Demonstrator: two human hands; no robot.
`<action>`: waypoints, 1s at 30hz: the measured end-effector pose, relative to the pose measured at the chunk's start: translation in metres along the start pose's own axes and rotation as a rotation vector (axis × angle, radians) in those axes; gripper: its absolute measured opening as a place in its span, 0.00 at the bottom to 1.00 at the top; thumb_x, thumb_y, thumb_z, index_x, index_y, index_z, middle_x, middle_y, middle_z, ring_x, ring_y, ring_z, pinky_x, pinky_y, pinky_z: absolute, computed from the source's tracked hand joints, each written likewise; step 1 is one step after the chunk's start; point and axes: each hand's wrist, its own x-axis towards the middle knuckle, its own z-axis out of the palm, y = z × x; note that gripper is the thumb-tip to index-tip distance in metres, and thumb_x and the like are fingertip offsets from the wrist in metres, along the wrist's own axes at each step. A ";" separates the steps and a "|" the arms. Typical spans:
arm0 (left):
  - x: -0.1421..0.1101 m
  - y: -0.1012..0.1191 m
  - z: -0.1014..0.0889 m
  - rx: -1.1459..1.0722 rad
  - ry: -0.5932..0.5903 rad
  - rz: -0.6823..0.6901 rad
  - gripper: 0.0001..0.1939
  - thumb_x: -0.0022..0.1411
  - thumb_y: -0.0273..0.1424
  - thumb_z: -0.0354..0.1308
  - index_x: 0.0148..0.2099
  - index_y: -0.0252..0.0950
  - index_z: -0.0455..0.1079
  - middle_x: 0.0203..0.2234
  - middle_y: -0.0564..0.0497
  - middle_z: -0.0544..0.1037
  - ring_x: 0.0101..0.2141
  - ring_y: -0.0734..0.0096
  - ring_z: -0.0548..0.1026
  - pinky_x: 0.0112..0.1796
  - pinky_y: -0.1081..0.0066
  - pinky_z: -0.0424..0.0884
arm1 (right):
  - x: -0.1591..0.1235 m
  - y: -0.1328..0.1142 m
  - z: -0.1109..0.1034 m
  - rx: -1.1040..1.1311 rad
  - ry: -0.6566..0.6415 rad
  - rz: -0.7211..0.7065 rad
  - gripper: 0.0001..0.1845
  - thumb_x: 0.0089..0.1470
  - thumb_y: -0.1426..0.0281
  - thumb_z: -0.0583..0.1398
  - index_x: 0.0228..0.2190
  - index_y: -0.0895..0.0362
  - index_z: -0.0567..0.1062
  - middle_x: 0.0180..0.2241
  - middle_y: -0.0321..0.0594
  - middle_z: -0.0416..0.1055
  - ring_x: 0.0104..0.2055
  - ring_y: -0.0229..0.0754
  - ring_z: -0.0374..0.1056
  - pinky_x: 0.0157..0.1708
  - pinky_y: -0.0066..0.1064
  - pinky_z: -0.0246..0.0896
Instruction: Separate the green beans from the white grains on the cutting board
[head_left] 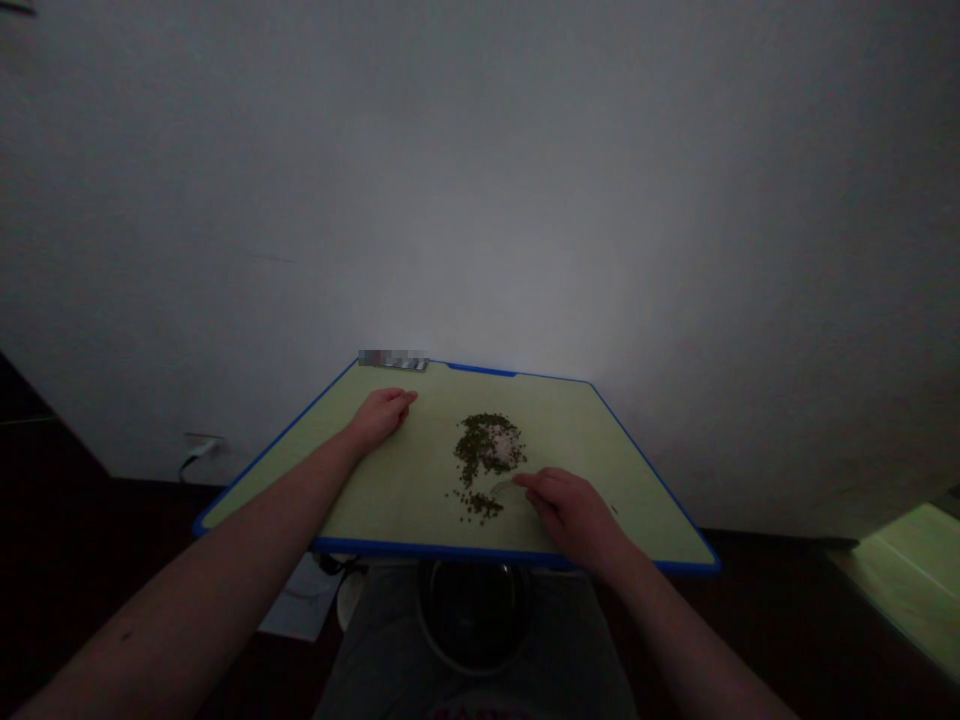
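On the pale board (427, 480) with a blue rim lies a heap of small green beans (474, 440), with whitish grains (502, 442) heaped at its right side. A smaller patch of the green beans (480, 506) is spread nearer the front edge. My right hand (562, 505) is closed in a pinch around a thin, pale, spoon-like tool (502, 488), whose tip sits beside the smaller patch. My left hand (382, 415) rests on the board left of the heap, fingers curled into a loose fist with nothing visible in it.
A dark round bowl (474, 615) sits in the lap below the board's front edge. At the board's back left corner lies a flat, blurred-out object (394, 360). A wall (480, 200) rises behind, with a plugged-in socket (202, 447) low at left.
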 end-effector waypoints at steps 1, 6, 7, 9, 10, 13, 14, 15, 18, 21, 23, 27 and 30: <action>0.000 0.000 0.000 0.007 0.004 0.001 0.20 0.51 0.45 0.50 0.16 0.37 0.58 0.08 0.57 0.59 0.13 0.77 0.56 0.19 0.72 0.53 | -0.002 0.001 0.000 -0.013 -0.013 -0.001 0.18 0.55 0.75 0.49 0.45 0.55 0.72 0.31 0.42 0.70 0.34 0.39 0.65 0.35 0.28 0.58; 0.002 -0.003 0.001 0.009 0.000 -0.006 0.21 0.52 0.46 0.49 0.17 0.37 0.58 0.08 0.57 0.58 0.13 0.77 0.56 0.19 0.72 0.52 | -0.013 0.003 -0.003 -0.013 -0.052 -0.028 0.19 0.55 0.77 0.49 0.46 0.55 0.70 0.32 0.42 0.70 0.35 0.40 0.65 0.35 0.30 0.59; 0.003 -0.005 0.001 0.007 0.000 -0.002 0.20 0.52 0.46 0.50 0.18 0.37 0.58 0.08 0.58 0.58 0.13 0.77 0.56 0.18 0.73 0.52 | -0.016 0.003 -0.004 -0.010 -0.051 -0.030 0.19 0.55 0.77 0.49 0.46 0.55 0.70 0.32 0.42 0.70 0.35 0.40 0.64 0.35 0.30 0.59; 0.005 -0.007 0.001 0.008 -0.003 0.005 0.20 0.52 0.46 0.50 0.18 0.36 0.58 0.09 0.57 0.59 0.13 0.77 0.56 0.18 0.73 0.52 | -0.021 0.002 -0.005 0.004 -0.050 -0.042 0.19 0.55 0.76 0.49 0.46 0.55 0.70 0.33 0.42 0.70 0.35 0.40 0.64 0.34 0.30 0.59; 0.005 -0.008 0.001 0.003 -0.005 0.005 0.20 0.52 0.46 0.50 0.18 0.36 0.58 0.09 0.57 0.59 0.13 0.78 0.56 0.18 0.73 0.52 | -0.023 0.002 -0.005 0.012 -0.051 -0.049 0.19 0.55 0.76 0.49 0.46 0.55 0.70 0.33 0.42 0.70 0.35 0.40 0.64 0.34 0.30 0.59; 0.004 -0.007 0.001 -0.017 -0.008 -0.002 0.21 0.52 0.46 0.50 0.18 0.36 0.58 0.08 0.58 0.58 0.13 0.78 0.56 0.18 0.73 0.52 | -0.025 0.000 -0.005 0.023 -0.065 -0.071 0.18 0.56 0.76 0.49 0.46 0.55 0.70 0.33 0.43 0.70 0.35 0.40 0.64 0.34 0.30 0.59; 0.004 -0.006 0.001 -0.018 -0.010 -0.005 0.21 0.52 0.46 0.50 0.18 0.36 0.58 0.08 0.58 0.58 0.13 0.78 0.56 0.18 0.73 0.52 | -0.025 -0.001 -0.004 0.021 -0.069 -0.074 0.18 0.56 0.76 0.49 0.46 0.55 0.70 0.33 0.43 0.70 0.35 0.40 0.64 0.34 0.31 0.59; 0.003 -0.006 0.001 -0.013 -0.007 -0.010 0.21 0.52 0.46 0.50 0.18 0.36 0.58 0.08 0.58 0.58 0.12 0.78 0.55 0.18 0.73 0.52 | -0.024 -0.001 -0.004 0.017 -0.070 -0.076 0.18 0.56 0.76 0.49 0.47 0.55 0.70 0.33 0.43 0.70 0.35 0.40 0.64 0.35 0.31 0.59; 0.003 -0.005 0.001 -0.005 0.000 -0.021 0.20 0.52 0.46 0.50 0.18 0.36 0.58 0.08 0.58 0.59 0.12 0.78 0.56 0.18 0.73 0.52 | -0.022 -0.001 -0.002 0.006 -0.057 -0.076 0.19 0.55 0.77 0.49 0.47 0.55 0.69 0.33 0.43 0.69 0.35 0.40 0.64 0.35 0.31 0.59; 0.005 -0.008 0.002 -0.037 0.006 -0.015 0.20 0.52 0.46 0.51 0.18 0.36 0.58 0.09 0.58 0.59 0.12 0.79 0.55 0.17 0.73 0.52 | -0.021 0.001 -0.001 -0.014 -0.043 -0.063 0.20 0.54 0.77 0.50 0.47 0.54 0.69 0.33 0.42 0.69 0.35 0.40 0.64 0.34 0.31 0.59; 0.006 -0.011 0.002 -0.059 -0.005 -0.004 0.20 0.51 0.46 0.51 0.18 0.36 0.58 0.09 0.58 0.59 0.12 0.79 0.55 0.17 0.73 0.52 | -0.021 0.002 -0.002 -0.034 -0.027 -0.044 0.20 0.54 0.77 0.50 0.47 0.54 0.69 0.33 0.42 0.69 0.35 0.40 0.64 0.34 0.31 0.59; 0.006 -0.011 0.003 -0.079 -0.023 -0.016 0.20 0.51 0.46 0.51 0.18 0.37 0.58 0.09 0.59 0.58 0.12 0.78 0.55 0.17 0.73 0.51 | -0.014 0.005 -0.002 -0.043 0.013 -0.024 0.19 0.55 0.77 0.50 0.46 0.55 0.70 0.32 0.41 0.69 0.35 0.40 0.64 0.35 0.30 0.59; 0.004 -0.007 0.002 -0.069 -0.023 -0.027 0.20 0.52 0.46 0.51 0.18 0.37 0.57 0.08 0.59 0.58 0.12 0.78 0.55 0.17 0.73 0.51 | -0.002 0.009 0.001 -0.063 0.020 -0.033 0.18 0.56 0.75 0.50 0.46 0.54 0.71 0.32 0.42 0.69 0.35 0.40 0.64 0.36 0.30 0.59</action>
